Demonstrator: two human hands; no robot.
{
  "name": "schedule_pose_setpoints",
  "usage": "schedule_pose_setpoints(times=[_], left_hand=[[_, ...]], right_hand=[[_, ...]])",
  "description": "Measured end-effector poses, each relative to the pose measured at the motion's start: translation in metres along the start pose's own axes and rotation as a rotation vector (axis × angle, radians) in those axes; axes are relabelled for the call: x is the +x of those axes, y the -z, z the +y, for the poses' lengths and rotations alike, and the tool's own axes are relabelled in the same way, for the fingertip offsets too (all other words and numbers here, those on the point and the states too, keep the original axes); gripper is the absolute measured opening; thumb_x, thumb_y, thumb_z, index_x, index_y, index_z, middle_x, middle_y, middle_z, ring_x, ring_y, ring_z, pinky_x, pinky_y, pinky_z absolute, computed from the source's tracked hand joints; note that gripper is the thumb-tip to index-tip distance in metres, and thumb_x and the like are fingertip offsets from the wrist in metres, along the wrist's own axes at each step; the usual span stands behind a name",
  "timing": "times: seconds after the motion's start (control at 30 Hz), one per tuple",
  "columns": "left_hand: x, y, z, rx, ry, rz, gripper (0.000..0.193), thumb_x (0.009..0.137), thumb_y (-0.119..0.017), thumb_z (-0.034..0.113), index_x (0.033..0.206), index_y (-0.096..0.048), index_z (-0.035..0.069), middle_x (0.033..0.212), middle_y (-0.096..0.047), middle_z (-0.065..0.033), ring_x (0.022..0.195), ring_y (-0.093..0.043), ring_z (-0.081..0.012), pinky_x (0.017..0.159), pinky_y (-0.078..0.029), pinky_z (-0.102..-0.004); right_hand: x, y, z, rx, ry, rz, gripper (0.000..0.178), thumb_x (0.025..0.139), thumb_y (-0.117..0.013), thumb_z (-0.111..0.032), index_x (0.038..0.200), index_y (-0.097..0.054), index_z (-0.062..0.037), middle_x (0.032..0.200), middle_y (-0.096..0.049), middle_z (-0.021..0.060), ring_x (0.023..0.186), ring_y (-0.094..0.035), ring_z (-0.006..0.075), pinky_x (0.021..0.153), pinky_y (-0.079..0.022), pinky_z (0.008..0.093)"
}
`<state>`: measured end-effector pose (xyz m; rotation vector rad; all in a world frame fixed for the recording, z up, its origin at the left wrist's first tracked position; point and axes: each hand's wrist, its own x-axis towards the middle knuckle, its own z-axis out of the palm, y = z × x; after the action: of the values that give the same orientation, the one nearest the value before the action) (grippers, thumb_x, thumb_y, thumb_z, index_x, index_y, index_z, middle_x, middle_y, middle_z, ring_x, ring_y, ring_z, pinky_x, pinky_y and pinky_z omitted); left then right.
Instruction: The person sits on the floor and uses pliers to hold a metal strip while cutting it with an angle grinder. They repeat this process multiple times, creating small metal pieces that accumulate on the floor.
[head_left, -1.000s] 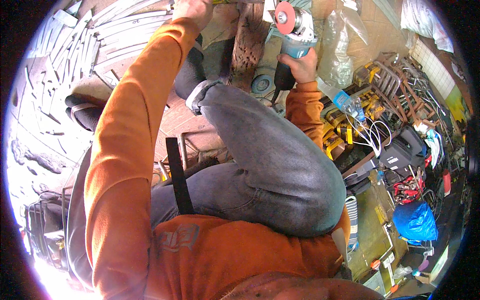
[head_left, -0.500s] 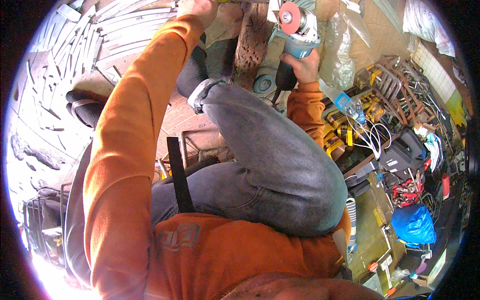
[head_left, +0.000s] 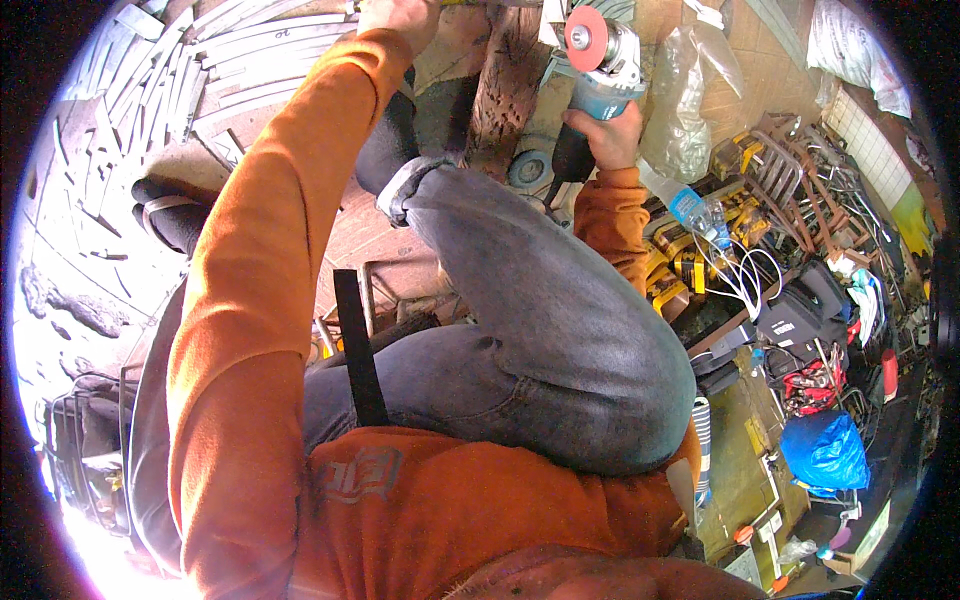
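My right hand [head_left: 614, 138] is wrapped round the body of a teal and black angle grinder [head_left: 601, 98], held up at the top right of centre. A flat reddish disc [head_left: 587, 38] is fitted on its silver head, facing back toward me. At the top edge my left hand [head_left: 402, 20] is closed, its fingers partly cut off by the picture's rim, so what it grips cannot be made out. Between the two hands lies a rough, pitted wooden beam [head_left: 503, 90]. My bent leg in grey jeans [head_left: 560, 310] fills the middle.
Many pale metal strips [head_left: 175, 80] lie across the floor at the upper left. On the right are yellow power tools [head_left: 690, 265], a plastic bottle [head_left: 690, 208], white cable [head_left: 745, 280], a black case [head_left: 800, 315] and a blue bag [head_left: 826, 450]. A small wheel [head_left: 530, 168] stands by the beam.
My right hand and the grinder sit very slightly lower and farther right. The left hand has shifted a little to the right. Otherwise the scene looks alike.
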<state>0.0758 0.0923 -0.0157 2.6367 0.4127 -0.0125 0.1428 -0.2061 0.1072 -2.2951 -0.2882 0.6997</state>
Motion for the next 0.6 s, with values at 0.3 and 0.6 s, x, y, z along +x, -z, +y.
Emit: schedule_pose_setpoints(times=[0.3, 0.6], left_hand=[[0.001, -0.001, 0.000, -0.012, 0.011, -0.045, 0.033, 0.088, -0.058, 0.015, 0.121, -0.059, 0.013, 0.127, -0.058, -0.0116, 0.131, -0.048, -0.0376, 0.106, -0.037, -0.0596], [0.001, -0.001, 0.001, -0.017, 0.025, -0.077, 0.031, 0.089, -0.058, 0.015, 0.120, -0.059, 0.013, 0.124, -0.058, -0.0106, 0.130, -0.048, -0.0366, 0.105, -0.038, -0.0597]], right_hand=[[0.001, 0.000, -0.013, -0.011, -0.045, 0.042, 0.054, 0.062, -0.089, -0.017, 0.108, -0.068, -0.0018, 0.101, -0.072, 0.0061, 0.089, -0.068, 0.0205, 0.083, -0.055, 0.0357], [0.004, -0.001, -0.009, -0.040, -0.048, 0.047, 0.055, 0.062, -0.090, -0.017, 0.109, -0.067, -0.0010, 0.102, -0.073, 0.0076, 0.091, -0.069, 0.0206, 0.084, -0.055, 0.0358]])
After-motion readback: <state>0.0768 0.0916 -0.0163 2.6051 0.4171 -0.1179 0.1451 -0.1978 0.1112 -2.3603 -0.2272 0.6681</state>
